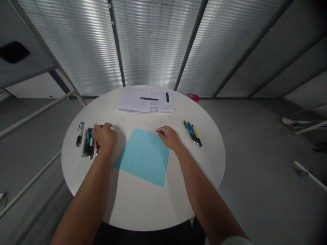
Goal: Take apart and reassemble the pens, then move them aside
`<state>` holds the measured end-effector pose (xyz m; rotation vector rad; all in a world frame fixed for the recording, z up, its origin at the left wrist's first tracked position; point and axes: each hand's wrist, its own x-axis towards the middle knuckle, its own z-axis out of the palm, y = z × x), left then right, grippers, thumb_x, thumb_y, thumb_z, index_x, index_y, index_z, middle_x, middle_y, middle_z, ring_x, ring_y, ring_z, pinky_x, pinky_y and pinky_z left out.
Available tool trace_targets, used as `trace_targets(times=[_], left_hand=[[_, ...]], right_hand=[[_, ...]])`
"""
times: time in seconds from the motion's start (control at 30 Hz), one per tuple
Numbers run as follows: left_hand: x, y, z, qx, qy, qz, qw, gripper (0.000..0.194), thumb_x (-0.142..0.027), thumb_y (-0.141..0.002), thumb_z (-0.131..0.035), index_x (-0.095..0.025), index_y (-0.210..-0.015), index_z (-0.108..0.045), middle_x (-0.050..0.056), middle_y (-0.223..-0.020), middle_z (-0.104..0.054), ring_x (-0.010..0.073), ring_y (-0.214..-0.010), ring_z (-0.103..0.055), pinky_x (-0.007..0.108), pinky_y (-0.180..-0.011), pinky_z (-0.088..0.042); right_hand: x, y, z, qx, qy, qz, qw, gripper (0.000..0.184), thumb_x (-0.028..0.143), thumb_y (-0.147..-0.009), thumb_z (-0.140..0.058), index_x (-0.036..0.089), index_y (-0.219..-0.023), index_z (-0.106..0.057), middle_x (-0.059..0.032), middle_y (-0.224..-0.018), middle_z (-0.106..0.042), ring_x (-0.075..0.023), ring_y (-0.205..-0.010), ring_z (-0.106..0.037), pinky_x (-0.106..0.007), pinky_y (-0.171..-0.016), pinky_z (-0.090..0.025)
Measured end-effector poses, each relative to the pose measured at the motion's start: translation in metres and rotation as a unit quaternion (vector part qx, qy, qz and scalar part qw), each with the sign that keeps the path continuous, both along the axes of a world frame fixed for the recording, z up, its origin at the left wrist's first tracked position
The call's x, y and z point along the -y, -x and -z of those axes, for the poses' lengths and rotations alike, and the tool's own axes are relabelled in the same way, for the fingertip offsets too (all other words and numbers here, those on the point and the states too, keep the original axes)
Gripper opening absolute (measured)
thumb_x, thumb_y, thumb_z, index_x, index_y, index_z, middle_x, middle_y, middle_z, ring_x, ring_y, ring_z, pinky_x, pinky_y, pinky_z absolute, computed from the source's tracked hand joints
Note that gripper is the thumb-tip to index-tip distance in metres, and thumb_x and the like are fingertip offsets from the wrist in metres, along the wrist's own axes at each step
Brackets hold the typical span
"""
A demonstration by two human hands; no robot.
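Note:
A blue sheet of paper lies at an angle on the white round table. My right hand is at its far right corner, thumb and fingertips pinched together there; the hand covers that corner. To the left, my left hand rests beside a bunch of pens, black, green and white ones among them. Its fingertips touch the near-side pen with a pinkish barrel, and the thumb stands apart from the fingers. One white and black pen lies separately, further left.
Green, blue and yellow pens lie side by side at the right of the table. Printed papers are stacked at the far edge with a black pen on top. Metal rails stand at the left; a pink object is beyond the table.

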<state>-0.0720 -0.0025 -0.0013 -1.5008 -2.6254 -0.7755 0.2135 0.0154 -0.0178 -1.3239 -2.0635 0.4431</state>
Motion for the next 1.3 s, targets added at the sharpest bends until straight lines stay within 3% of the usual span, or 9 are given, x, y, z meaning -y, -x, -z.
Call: trace_targets(times=[0.2,0.4,0.57,0.8,0.93,1.13,1.3], left_hand=[[-0.002,0.001,0.004,0.015,-0.026,-0.008,1.000,0.035,-0.016,-0.080,-0.047,-0.019,-0.107,-0.070,0.019,-0.122,-0.055,0.0362,-0.123,-0.045,0.052,-0.097,-0.037],[-0.006,0.005,0.006,0.004,-0.036,0.068,0.997,0.033,-0.015,-0.079,-0.046,-0.015,-0.100,-0.071,0.015,-0.096,-0.067,0.0290,-0.100,-0.059,0.045,-0.095,-0.039],[-0.006,-0.009,0.000,0.028,-0.102,0.117,0.988,0.032,-0.017,-0.084,-0.043,-0.016,-0.100,-0.070,0.012,-0.096,-0.067,0.0245,-0.092,-0.061,0.037,-0.087,-0.045],[0.003,-0.046,-0.004,0.106,-0.211,0.311,0.921,0.024,-0.020,-0.090,-0.047,-0.017,-0.098,-0.069,0.007,-0.096,-0.064,0.0174,-0.087,-0.061,0.030,-0.080,-0.050],[0.009,-0.065,-0.001,0.125,-0.241,0.397,0.877,0.018,-0.023,-0.090,-0.053,-0.019,-0.098,-0.068,0.007,-0.095,-0.058,0.0158,-0.087,-0.059,0.029,-0.078,-0.051],[0.012,-0.079,0.006,0.132,-0.254,0.458,0.841,0.017,-0.022,-0.090,-0.055,-0.020,-0.104,-0.065,0.007,-0.100,-0.054,0.0115,-0.080,-0.058,0.028,-0.076,-0.052],[0.015,-0.084,0.011,0.145,-0.232,0.467,0.841,0.022,-0.018,-0.091,-0.051,-0.020,-0.109,-0.061,0.008,-0.108,-0.050,0.0094,-0.078,-0.058,0.028,-0.076,-0.054]], right_hand=[[0.001,0.000,-0.001,0.000,0.005,0.001,1.000,0.019,0.012,-0.084,-0.055,0.021,-0.089,-0.071,-0.0034,-0.086,-0.067,-0.0156,-0.082,-0.057,-0.030,-0.079,-0.043],[0.001,0.001,-0.002,-0.003,0.001,0.000,1.000,0.019,0.011,-0.084,-0.055,0.021,-0.089,-0.071,-0.0032,-0.086,-0.068,-0.0157,-0.082,-0.058,-0.031,-0.080,-0.043],[0.000,0.001,-0.001,0.001,0.005,0.004,1.000,0.019,0.012,-0.083,-0.056,0.021,-0.090,-0.071,-0.0034,-0.087,-0.068,-0.0158,-0.083,-0.058,-0.030,-0.080,-0.043],[0.003,0.003,-0.004,-0.064,-0.021,0.003,0.998,0.021,0.014,-0.083,-0.052,0.020,-0.092,-0.070,-0.0039,-0.088,-0.068,-0.0153,-0.082,-0.059,-0.029,-0.079,-0.045],[0.008,0.007,-0.008,-0.150,0.019,0.019,0.988,0.021,0.022,-0.085,-0.052,0.020,-0.097,-0.069,-0.0010,-0.079,-0.066,-0.0129,-0.069,-0.057,-0.025,-0.066,-0.045],[0.016,0.015,-0.010,-0.160,0.050,-0.027,0.985,0.022,0.036,-0.085,-0.058,0.021,-0.096,-0.070,0.0007,-0.070,-0.062,-0.0109,-0.059,-0.054,-0.023,-0.058,-0.043],[0.019,0.020,-0.009,-0.160,0.080,-0.061,0.982,0.024,0.036,-0.084,-0.060,0.023,-0.102,-0.071,-0.0001,-0.074,-0.066,-0.0111,-0.059,-0.055,-0.024,-0.058,-0.044]])
